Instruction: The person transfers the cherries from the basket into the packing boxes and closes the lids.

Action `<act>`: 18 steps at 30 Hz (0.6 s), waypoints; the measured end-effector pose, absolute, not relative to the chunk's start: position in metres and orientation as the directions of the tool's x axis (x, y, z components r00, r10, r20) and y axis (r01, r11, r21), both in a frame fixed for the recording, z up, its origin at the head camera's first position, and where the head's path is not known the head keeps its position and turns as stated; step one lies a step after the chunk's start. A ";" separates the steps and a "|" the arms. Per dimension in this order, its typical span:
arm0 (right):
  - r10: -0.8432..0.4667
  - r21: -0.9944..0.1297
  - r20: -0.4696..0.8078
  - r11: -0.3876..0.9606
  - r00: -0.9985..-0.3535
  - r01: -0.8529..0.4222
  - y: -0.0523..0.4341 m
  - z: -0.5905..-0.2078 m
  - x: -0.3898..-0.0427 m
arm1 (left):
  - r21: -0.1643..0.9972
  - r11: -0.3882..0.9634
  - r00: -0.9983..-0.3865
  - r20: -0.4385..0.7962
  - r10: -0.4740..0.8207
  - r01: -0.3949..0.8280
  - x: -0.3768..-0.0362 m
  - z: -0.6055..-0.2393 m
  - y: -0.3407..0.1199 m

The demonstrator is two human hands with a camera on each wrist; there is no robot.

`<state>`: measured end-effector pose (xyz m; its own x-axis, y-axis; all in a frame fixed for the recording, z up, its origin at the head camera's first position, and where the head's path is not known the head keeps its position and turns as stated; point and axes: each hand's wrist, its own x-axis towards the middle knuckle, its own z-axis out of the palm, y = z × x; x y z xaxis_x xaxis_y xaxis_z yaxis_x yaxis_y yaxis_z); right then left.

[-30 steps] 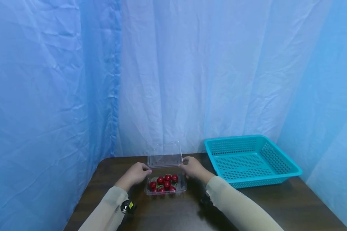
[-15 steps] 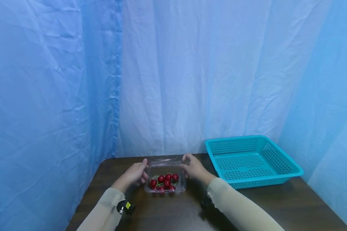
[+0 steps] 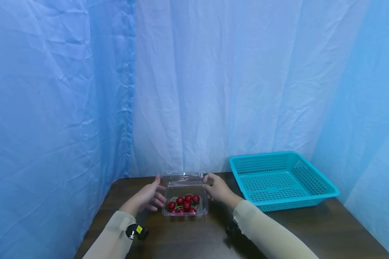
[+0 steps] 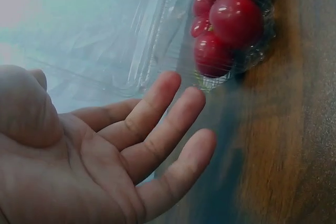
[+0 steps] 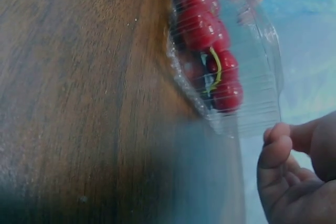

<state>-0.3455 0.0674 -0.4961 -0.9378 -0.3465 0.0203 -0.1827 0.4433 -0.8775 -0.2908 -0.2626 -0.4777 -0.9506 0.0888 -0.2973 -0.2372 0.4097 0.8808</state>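
Observation:
A clear plastic clamshell box [image 3: 203, 208] stands on the dark wooden table [image 3: 194, 239], holding several red cherries [image 3: 184, 204]. Its hinged lid [image 3: 183, 178] lies folded back flat behind it. My left hand [image 3: 148, 196] hovers just left of the box with straight, spread fingers, holding nothing. The left wrist view shows that palm [image 4: 105, 145] a little apart from the cherries [image 4: 231, 19] and the lid [image 4: 105, 51]. My right hand [image 3: 215, 189] sits at the box's far right corner. Its loosely curled fingers [image 5: 294, 177] are beside the box wall [image 5: 252, 114], gripping nothing that I can see.
A teal perforated plastic basket [image 3: 298, 200] with nothing in it stands at the table's far right. Blue curtains [image 3: 84, 90] close in the back and both sides. The table's left edge runs close to my left forearm.
The lid stood upright a second ago; it has swung back and now lies flat behind the box. Both hands have let go of it, and the left has drawn back with fingers spread.

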 end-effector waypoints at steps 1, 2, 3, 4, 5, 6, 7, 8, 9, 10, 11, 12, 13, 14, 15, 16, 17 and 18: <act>-0.347 -0.878 0.022 0.442 -0.938 -0.184 0.067 -0.496 -0.345 | 0.886 0.400 -0.950 -0.297 0.096 -0.237 -0.290 -0.478 -0.264; -0.346 -0.877 0.026 0.443 -0.938 -0.187 0.067 -0.496 -0.345 | 0.890 0.390 -0.949 -0.297 0.104 -0.236 -0.290 -0.477 -0.265; -0.344 -0.876 0.028 0.444 -0.938 -0.189 0.067 -0.496 -0.345 | 0.895 0.379 -0.948 -0.298 0.110 -0.237 -0.290 -0.478 -0.266; -0.340 -0.875 0.028 0.447 -0.940 -0.187 0.066 -0.496 -0.344 | 0.898 0.371 -0.947 -0.298 0.118 -0.236 -0.290 -0.478 -0.266; -0.335 -0.874 0.027 0.449 -0.942 -0.185 0.066 -0.496 -0.344 | 0.901 0.362 -0.946 -0.300 0.125 -0.238 -0.290 -0.478 -0.267; -0.327 -0.876 0.023 0.449 -0.945 -0.177 0.066 -0.496 -0.344 | 0.903 0.358 -0.944 -0.302 0.132 -0.239 -0.290 -0.479 -0.268; -0.317 -0.878 0.015 0.450 -0.948 -0.165 0.066 -0.495 -0.344 | 0.903 0.358 -0.943 -0.303 0.138 -0.238 -0.291 -0.479 -0.268; -0.308 -0.881 0.009 0.447 -0.951 -0.153 0.066 -0.495 -0.344 | 0.904 0.353 -0.941 -0.307 0.144 -0.242 -0.291 -0.479 -0.269; -0.295 -0.887 -0.001 0.441 -0.955 -0.135 0.065 -0.495 -0.343 | 0.903 0.351 -0.938 -0.313 0.147 -0.246 -0.291 -0.479 -0.270; -0.282 -0.896 -0.011 0.429 -0.959 -0.116 0.065 -0.495 -0.343 | 0.902 0.355 -0.937 -0.316 0.150 -0.248 -0.291 -0.479 -0.272; -0.268 -0.905 -0.019 0.414 -0.963 -0.098 0.065 -0.495 -0.342 | 0.900 0.361 -0.935 -0.318 0.155 -0.246 -0.291 -0.479 -0.273; -0.256 -0.914 -0.024 0.398 -0.966 -0.082 0.065 -0.495 -0.342 | 0.898 0.369 -0.935 -0.317 0.162 -0.240 -0.291 -0.479 -0.274; -0.245 -0.920 -0.026 0.384 -0.969 -0.073 0.064 -0.495 -0.341 | 0.897 0.372 -0.934 -0.316 0.165 -0.238 -0.291 -0.479 -0.276; -0.235 -0.927 -0.026 0.371 -0.972 -0.065 0.064 -0.494 -0.340 | 0.898 0.372 -0.933 -0.316 0.172 -0.236 -0.291 -0.479 -0.277; -0.224 -0.931 -0.025 0.361 -0.974 -0.059 0.064 -0.494 -0.339 | 0.898 0.376 -0.933 -0.314 0.179 -0.230 -0.291 -0.479 -0.278; -0.216 -0.933 -0.025 0.356 -0.976 -0.055 0.064 -0.493 -0.338 | 0.898 0.383 -0.932 -0.308 0.192 -0.218 -0.291 -0.479 -0.279; -0.211 -0.932 -0.023 0.358 -0.977 -0.055 0.064 -0.492 -0.337 | 0.901 0.381 -0.930 -0.304 0.207 -0.210 -0.291 -0.479 -0.280; -0.210 -0.930 -0.022 0.362 -0.978 -0.056 0.063 -0.491 -0.336 | 0.903 0.378 -0.928 -0.302 0.219 -0.205 -0.291 -0.479 -0.281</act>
